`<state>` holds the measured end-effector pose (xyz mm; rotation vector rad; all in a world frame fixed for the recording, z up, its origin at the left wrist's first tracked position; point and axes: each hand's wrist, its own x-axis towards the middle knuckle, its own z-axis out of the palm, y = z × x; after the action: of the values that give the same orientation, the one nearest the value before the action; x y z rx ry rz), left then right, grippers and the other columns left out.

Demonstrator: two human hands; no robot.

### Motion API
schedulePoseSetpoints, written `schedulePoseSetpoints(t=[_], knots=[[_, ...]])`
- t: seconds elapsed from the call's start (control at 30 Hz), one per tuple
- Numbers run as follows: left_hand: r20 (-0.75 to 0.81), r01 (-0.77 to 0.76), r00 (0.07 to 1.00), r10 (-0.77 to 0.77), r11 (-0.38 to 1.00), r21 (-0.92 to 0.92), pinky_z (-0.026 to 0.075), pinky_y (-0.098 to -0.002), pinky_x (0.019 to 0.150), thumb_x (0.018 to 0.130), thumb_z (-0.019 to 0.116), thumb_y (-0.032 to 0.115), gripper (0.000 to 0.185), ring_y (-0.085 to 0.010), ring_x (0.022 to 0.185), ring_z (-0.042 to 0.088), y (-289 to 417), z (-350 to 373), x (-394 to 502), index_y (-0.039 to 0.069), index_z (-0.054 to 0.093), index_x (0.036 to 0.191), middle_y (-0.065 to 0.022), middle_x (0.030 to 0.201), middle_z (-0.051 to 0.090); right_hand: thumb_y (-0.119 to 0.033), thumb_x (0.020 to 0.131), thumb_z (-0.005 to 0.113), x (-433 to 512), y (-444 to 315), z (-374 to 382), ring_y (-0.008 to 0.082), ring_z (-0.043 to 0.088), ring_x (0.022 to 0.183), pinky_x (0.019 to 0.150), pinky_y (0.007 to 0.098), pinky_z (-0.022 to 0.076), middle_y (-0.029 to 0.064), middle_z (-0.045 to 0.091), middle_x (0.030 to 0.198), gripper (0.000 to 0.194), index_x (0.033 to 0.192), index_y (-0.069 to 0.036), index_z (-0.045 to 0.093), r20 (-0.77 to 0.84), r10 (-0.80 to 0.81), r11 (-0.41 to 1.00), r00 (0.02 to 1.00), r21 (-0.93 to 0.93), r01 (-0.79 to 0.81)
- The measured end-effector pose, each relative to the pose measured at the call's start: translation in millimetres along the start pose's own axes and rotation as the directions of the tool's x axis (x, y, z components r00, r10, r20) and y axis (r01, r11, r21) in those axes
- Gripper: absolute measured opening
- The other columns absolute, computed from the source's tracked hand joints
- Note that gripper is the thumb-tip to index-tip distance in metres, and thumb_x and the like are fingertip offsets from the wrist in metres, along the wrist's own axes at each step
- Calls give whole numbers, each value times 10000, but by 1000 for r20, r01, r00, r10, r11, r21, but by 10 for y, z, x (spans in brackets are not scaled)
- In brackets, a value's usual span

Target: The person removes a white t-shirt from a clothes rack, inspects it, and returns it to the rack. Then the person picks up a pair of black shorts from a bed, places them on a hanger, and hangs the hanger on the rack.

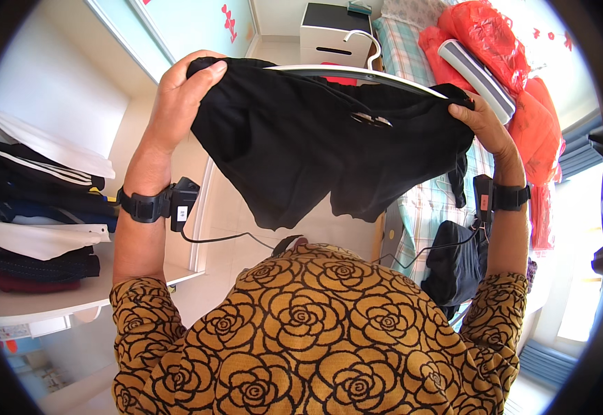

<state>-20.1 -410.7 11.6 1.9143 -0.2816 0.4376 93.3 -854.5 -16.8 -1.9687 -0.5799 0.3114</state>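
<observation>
A pair of black shorts hangs stretched out between my two hands, its legs pointing down toward me. My left hand grips the waistband at its left corner, thumb on top. At the opposite corner my right hand pinches the waistband, with its fingers partly hidden behind the cloth. A white clothes hanger lies along the waistband, its hook standing up and its ends running into the fabric near each side. Small shiny pieces show on the front of the shorts.
To the left, folded clothes are stacked on a white shelf. A bed with a plaid sheet stands at right, carrying red plastic bags, a striped rolled item and dark clothing. Beyond the hanger is a white cabinet.
</observation>
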Motion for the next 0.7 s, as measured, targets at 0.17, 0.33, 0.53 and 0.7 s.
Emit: schedulePoseSetpoints(t=[0.17, 0.33, 0.53, 0.7], knots=[[58, 152, 987, -149, 988, -42, 449, -223, 870, 901, 531, 108, 276, -93, 938, 594, 22, -104, -80, -35, 594, 1128, -53, 1020, 633, -315, 877, 675, 29, 133, -3, 90, 555, 972, 893, 243, 438, 4, 617, 1049, 490, 1223, 12, 559, 8, -25, 999, 1000, 34, 25], [154, 207, 965, -212, 977, 46, 453, -217, 826, 866, 565, 144, 307, -80, 895, 584, 58, -71, -103, -19, 597, 1123, -30, 974, 629, -272, 866, 696, 22, 138, 31, 84, 572, 928, 850, 239, 467, 12, 630, 1013, 460, 1200, 18, 569, -56, -104, 994, 993, 28, 106], [224, 280, 903, -368, 896, 345, 429, -221, 680, 744, 752, 209, 337, -60, 738, 508, 99, 66, -136, 9, 625, 984, 26, 780, 573, -190, 857, 697, 13, 61, 77, 83, 576, 902, 817, 240, 480, 24, 633, 995, 383, 1150, 26, 578, -136, -199, 977, 970, -97, 187], [176, 125, 964, -200, 923, 363, 381, -223, 626, 801, 685, 155, 216, -69, 693, 454, 35, 144, -234, 0, 614, 934, 21, 735, 520, -331, 898, 654, -52, 27, 10, 62, 530, 879, 791, 214, 431, -19, 589, 923, 388, 1086, 7, 614, -188, -178, 983, 966, 8, 183]])
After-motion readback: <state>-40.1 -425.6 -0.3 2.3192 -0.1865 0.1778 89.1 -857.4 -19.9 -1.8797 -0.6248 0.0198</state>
